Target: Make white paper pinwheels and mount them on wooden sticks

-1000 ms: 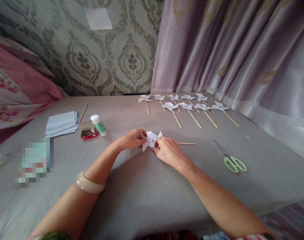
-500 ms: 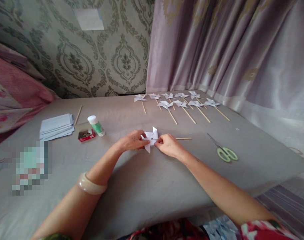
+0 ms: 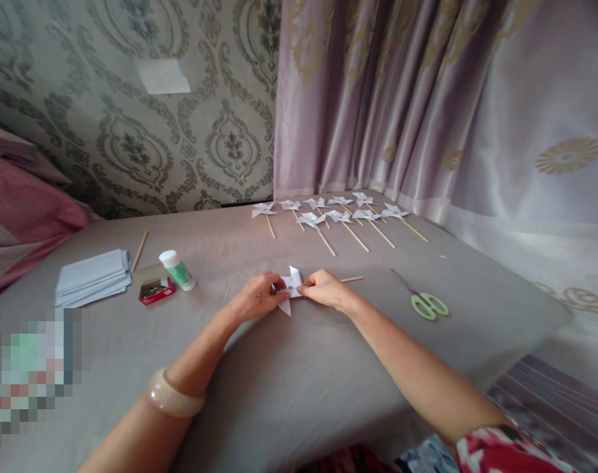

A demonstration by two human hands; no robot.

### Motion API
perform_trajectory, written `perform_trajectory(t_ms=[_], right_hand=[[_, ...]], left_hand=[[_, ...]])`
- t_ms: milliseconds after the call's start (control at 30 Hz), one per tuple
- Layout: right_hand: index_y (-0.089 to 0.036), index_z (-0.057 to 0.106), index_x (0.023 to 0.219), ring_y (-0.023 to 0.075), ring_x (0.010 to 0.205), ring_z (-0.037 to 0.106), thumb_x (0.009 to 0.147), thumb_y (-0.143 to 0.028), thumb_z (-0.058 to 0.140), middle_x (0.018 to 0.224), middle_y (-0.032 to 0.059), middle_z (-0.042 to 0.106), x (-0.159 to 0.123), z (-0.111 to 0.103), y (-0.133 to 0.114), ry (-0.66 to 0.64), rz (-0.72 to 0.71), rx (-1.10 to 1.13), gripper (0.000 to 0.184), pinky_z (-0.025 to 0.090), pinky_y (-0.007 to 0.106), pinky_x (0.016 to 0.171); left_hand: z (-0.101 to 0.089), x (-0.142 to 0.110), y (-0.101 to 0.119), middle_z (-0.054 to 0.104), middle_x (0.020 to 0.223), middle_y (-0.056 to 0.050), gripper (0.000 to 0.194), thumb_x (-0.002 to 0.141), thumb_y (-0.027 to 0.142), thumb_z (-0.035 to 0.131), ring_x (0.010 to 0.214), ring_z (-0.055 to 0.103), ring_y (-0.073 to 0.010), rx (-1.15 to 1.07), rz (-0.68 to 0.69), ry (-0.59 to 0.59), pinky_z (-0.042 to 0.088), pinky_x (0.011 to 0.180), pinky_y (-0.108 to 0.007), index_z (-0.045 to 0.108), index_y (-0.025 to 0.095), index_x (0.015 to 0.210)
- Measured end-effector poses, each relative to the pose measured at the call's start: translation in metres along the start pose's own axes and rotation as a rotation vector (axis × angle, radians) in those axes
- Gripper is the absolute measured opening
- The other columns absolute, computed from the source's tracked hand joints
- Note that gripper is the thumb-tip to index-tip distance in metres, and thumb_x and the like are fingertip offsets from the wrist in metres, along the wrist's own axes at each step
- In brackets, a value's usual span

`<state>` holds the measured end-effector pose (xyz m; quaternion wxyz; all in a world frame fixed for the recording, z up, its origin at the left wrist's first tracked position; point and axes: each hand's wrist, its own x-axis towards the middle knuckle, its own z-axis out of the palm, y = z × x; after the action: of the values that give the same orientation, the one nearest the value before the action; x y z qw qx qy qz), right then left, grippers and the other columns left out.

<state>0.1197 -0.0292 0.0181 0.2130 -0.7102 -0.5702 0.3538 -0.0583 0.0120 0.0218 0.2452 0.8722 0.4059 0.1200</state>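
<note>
A white paper pinwheel is between my two hands over the middle of the table. My left hand grips its left side, fingers and thumb closed on the paper. On the right side, my right hand pinches the pinwheel's edge. One paper blade points up and another points down toward me. A thin wooden stick lies just past my right hand; whether it touches the pinwheel is hidden. Parts of the paper are covered by my fingers.
Finished-looking pinwheels on sticks lie in rows at the back. Scissors with green handles lie to the right. At left are a paper stack, a single stick, a red box of small metal pieces and a glue stick.
My view has tilted up and shifted right, so the table things appear lower and farther left. Both hands stay on the pinwheel, the right fingers now close to its centre.
</note>
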Motion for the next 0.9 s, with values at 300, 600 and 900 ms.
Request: perform_trajectory(t_ms=[300,600,900], right_hand=[[-0.011,0.07,0.066,0.0087,0.054,0.046,0.075,-0.027,0.062,0.052,-0.0039,0.051,-0.001,0.003,0.002,0.021,-0.022,0.06,0.02,0.028,0.02,0.05],[-0.011,0.072,0.079,0.0071,0.052,0.045,0.065,-0.025,0.072,0.055,-0.0059,0.055,0.001,0.008,0.011,-0.019,-0.084,0.146,0.019,0.03,0.018,0.049],[-0.01,0.072,0.074,0.0075,0.049,0.045,0.07,-0.022,0.068,0.053,-0.0044,0.058,0.002,0.007,0.006,-0.035,-0.031,0.251,0.013,0.031,0.019,0.049]], left_hand=[[0.001,0.0,0.003,0.065,0.079,-0.005,0.033,0.075,0.046,0.058,0.066,0.056,-0.0156,-0.053,-0.055,0.037,0.042,0.061,-0.025,0.067,0.016,0.083],[-0.001,-0.002,0.003,0.064,0.08,-0.005,0.036,0.077,0.048,0.054,0.069,0.057,-0.0166,-0.049,-0.058,0.013,0.041,0.062,-0.025,0.067,0.016,0.084],[-0.002,-0.002,0.005,0.065,0.08,-0.005,0.033,0.074,0.044,0.059,0.069,0.058,-0.017,-0.042,-0.069,0.012,0.042,0.062,-0.026,0.067,0.015,0.087]])
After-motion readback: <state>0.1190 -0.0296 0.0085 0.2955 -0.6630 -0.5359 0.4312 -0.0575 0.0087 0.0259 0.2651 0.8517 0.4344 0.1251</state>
